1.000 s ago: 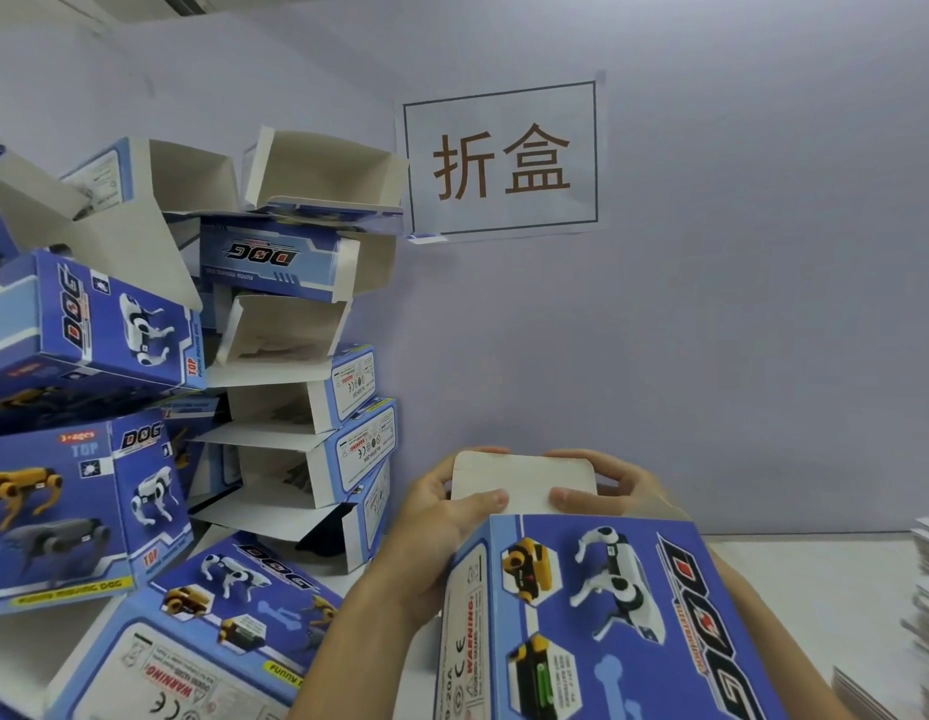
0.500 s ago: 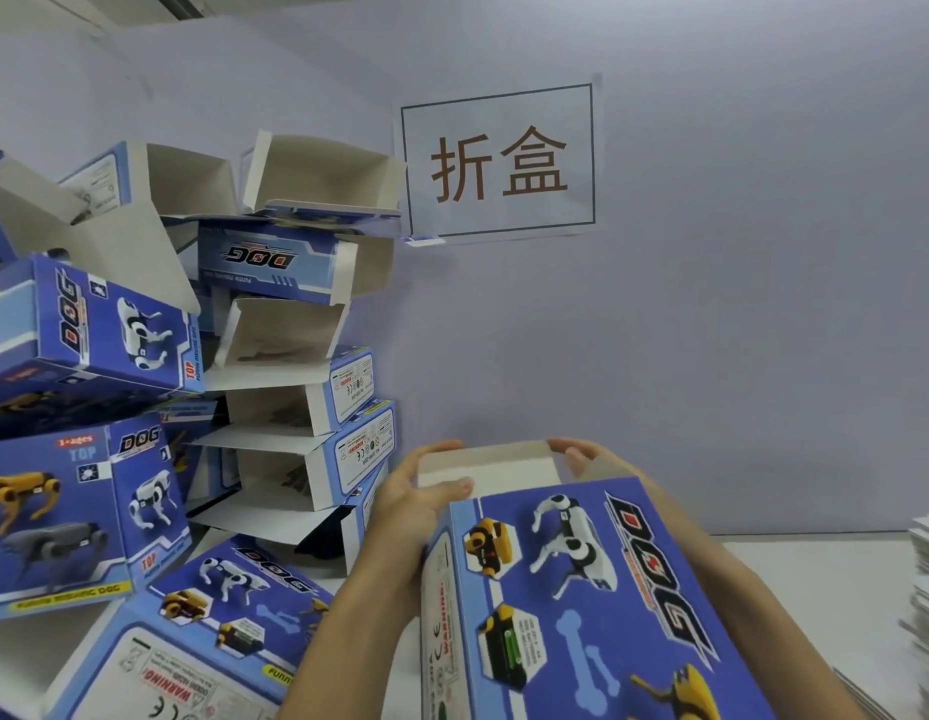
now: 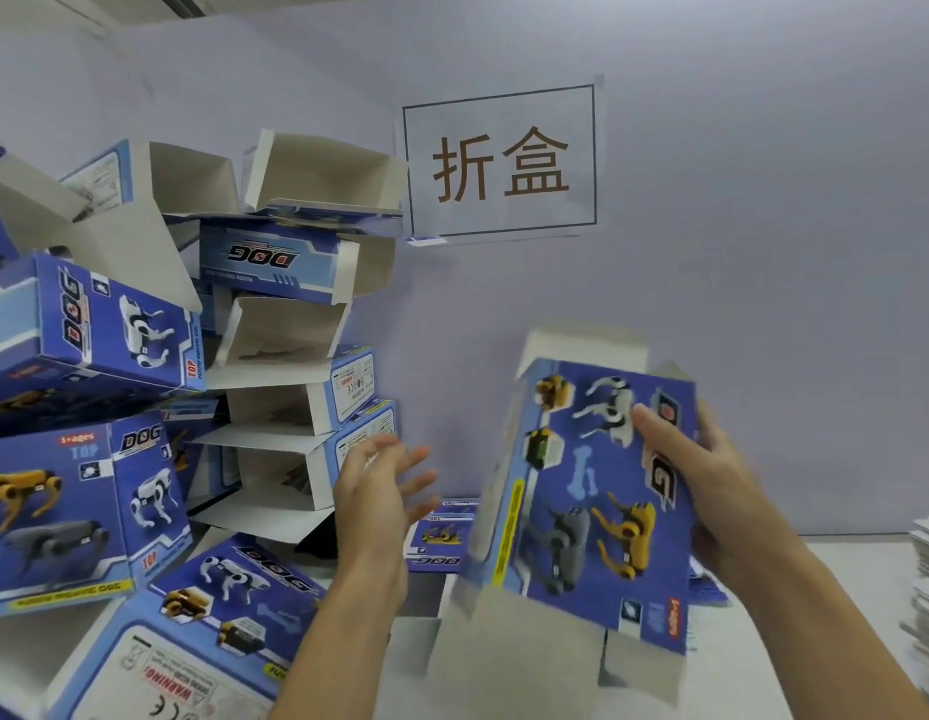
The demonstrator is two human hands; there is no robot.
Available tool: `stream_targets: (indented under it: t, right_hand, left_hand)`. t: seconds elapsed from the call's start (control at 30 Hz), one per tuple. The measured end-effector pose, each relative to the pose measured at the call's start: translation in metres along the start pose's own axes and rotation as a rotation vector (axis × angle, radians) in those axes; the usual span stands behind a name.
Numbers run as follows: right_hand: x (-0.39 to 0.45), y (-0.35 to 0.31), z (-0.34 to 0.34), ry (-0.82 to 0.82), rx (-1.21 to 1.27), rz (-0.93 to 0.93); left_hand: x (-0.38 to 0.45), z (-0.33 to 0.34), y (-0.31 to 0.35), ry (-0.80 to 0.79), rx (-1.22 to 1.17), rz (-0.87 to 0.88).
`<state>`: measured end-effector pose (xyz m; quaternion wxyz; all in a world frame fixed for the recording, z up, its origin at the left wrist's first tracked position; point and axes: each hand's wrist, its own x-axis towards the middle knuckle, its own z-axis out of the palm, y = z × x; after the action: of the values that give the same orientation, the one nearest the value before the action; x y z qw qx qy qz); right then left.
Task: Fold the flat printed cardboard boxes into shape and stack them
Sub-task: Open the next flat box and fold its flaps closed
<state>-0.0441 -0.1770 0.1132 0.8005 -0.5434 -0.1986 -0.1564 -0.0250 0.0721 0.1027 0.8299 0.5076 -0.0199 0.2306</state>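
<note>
Right hand [image 3: 712,475] grips the box [image 3: 592,491] at its right edge, fingers clamped on it, held tilted above the counter [image 3: 841,569]; blue dog print, end flaps open. Left hand [image 3: 379,491] free beside it, fingers spread. Folded pile [image 3: 156,387] left, flat stack [image 3: 927,589] right, sign [image 3: 501,161] on the wall.

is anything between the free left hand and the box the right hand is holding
Nothing visible. The left hand hovers open, apart from the box, which the right hand grips by its right edge. Only open air lies between them; a flat printed box lies on the table behind that gap, not in it.
</note>
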Motion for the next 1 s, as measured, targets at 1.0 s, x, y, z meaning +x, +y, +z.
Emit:
stream_targets:
  t: [1.0]
  right_hand:
    - [-0.008,0.023,0.045,-0.141,-0.208,0.062]
  left_hand:
    - [-0.027,0.033,-0.006,-0.170,0.363,0.263]
